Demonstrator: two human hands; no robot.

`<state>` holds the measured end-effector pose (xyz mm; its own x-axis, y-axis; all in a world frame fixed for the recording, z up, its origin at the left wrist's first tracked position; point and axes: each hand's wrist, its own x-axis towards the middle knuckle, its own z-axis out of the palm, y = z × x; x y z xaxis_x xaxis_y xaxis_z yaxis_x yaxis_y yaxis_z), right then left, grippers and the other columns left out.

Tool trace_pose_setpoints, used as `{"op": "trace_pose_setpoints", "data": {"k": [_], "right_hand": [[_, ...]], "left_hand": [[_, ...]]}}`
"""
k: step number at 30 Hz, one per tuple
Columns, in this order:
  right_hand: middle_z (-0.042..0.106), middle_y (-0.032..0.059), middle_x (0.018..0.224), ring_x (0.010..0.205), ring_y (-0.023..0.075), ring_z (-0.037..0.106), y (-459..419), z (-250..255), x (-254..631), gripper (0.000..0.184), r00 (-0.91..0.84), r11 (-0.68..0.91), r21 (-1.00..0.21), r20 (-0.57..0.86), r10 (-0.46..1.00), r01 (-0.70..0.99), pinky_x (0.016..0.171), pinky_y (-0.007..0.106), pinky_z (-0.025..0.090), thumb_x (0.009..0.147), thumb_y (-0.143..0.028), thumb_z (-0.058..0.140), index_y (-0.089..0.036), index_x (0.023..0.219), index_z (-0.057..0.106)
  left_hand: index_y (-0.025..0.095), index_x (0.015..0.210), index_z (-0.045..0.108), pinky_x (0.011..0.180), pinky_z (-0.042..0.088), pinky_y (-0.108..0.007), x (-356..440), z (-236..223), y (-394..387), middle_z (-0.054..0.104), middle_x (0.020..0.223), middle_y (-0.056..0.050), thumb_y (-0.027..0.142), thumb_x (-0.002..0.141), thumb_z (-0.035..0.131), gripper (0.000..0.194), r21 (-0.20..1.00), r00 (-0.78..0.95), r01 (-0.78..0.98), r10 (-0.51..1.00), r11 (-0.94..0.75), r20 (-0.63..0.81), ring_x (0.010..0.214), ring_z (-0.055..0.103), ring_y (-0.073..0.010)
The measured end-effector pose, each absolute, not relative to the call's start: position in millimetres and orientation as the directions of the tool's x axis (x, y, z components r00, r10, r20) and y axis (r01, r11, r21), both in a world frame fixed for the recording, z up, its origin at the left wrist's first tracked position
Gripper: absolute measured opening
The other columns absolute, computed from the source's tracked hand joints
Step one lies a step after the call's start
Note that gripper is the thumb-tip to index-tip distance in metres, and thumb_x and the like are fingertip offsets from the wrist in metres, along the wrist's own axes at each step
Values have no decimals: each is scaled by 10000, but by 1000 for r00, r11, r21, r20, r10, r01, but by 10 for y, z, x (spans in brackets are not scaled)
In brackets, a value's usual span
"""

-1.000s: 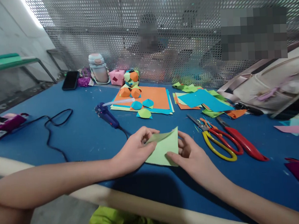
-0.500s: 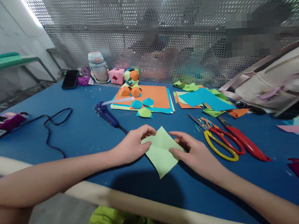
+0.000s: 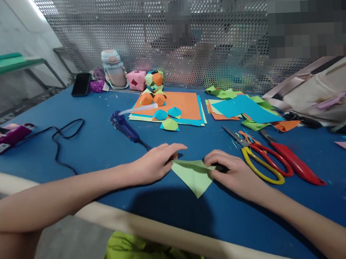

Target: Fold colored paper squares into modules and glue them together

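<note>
A light green square of paper [image 3: 194, 177], partly folded over along its far side, is held low over the blue table between both hands. At its left corner, my left hand [image 3: 158, 162] pinches the paper with the thumb underneath the stretched index finger. My right hand [image 3: 230, 171] grips the right corner between thumb and curled fingers. Beyond the paper lie several small folded paper pieces, among them a green one [image 3: 169, 124] and a blue one [image 3: 174, 112]. Right of my right hand rest scissors [image 3: 262, 162] with red and yellow handles.
A blue glue gun [image 3: 125, 127] with its cord lies left of the paper stack [image 3: 180, 104]. A red-handled cutter [image 3: 296, 162] sits beside the scissors. Coloured sheets [image 3: 243, 109], a bottle [image 3: 114, 71], a phone [image 3: 81, 84] and a pale bag [image 3: 326, 92] line the back.
The green paper was spread nearly flat as a diamond; its far corner is now folded over toward me. Both hands have closed on the side corners. The view has shifted slightly.
</note>
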<state>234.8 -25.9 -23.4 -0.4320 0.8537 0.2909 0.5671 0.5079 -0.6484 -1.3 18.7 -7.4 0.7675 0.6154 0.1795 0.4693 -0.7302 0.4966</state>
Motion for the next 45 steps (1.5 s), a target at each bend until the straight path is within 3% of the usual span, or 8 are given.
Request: {"op": "trace_pose_setpoints", "data": {"k": [5,8,11,14,17,27,31,45], "right_hand": [[599,33,870,799,167,570,-293,-262,2337,116,-363,420,-618,224,904,665,701,301,466,803,-141,485,-211,886,524],[625,46,942,819,179,581,-314,-255,2310,222,-309,390,-594,239,921,704,717,318,472,815,-226,550,-213,1035,529],[642,45,856,787,177,580,-310,-255,2297,92,-355,482,-571,327,876,664,708,328,460,843,-201,525,-203,925,568],[647,48,809,774,171,584,-293,-269,2308,102,-462,629,-539,427,777,560,697,330,459,848,-123,492,-196,844,564],[665,76,907,871,181,600,-286,-292,2338,158,-558,734,-478,477,679,483,758,355,468,834,-72,483,-197,906,547],[636,161,1065,1033,225,565,-302,-371,2380,223,-768,895,-295,466,440,334,820,397,475,825,-35,434,-136,995,536],[651,154,1051,1031,222,573,-292,-377,2360,229,-766,908,-246,489,418,339,816,399,477,842,-50,442,-134,1027,549],[663,133,1049,1041,220,581,-305,-363,2368,214,-769,899,-256,468,436,354,822,398,481,848,-50,423,-152,982,556]], "left_hand": [[125,1235,420,786,441,-270,-40,-96,200,605,961,-78,83,845,376,395,426,831,404,520,-810,200,883,526,-162],[121,1247,403,777,436,-280,-54,-138,198,601,992,-98,87,856,356,395,361,870,356,446,-862,208,884,518,-177],[117,1263,381,779,433,-297,-58,-167,203,602,965,-105,87,860,350,406,331,887,325,407,-886,220,879,518,-189],[130,1277,356,808,426,-294,-60,-160,223,594,992,-103,90,859,370,420,385,872,323,430,-864,233,913,516,-183],[132,1273,361,784,425,-262,-70,-118,260,587,886,-61,75,842,400,437,460,866,331,459,-824,198,851,518,-158],[146,1206,456,761,416,-242,-106,10,349,581,864,-31,23,764,456,458,549,882,360,467,-754,63,786,528,-123],[155,1205,461,759,413,-238,-113,15,360,584,856,-23,18,756,452,469,563,885,349,462,-750,66,777,529,-117],[157,1142,508,722,415,-218,-107,46,389,590,841,-16,16,726,468,441,569,893,350,449,-744,39,767,529,-113]]}}
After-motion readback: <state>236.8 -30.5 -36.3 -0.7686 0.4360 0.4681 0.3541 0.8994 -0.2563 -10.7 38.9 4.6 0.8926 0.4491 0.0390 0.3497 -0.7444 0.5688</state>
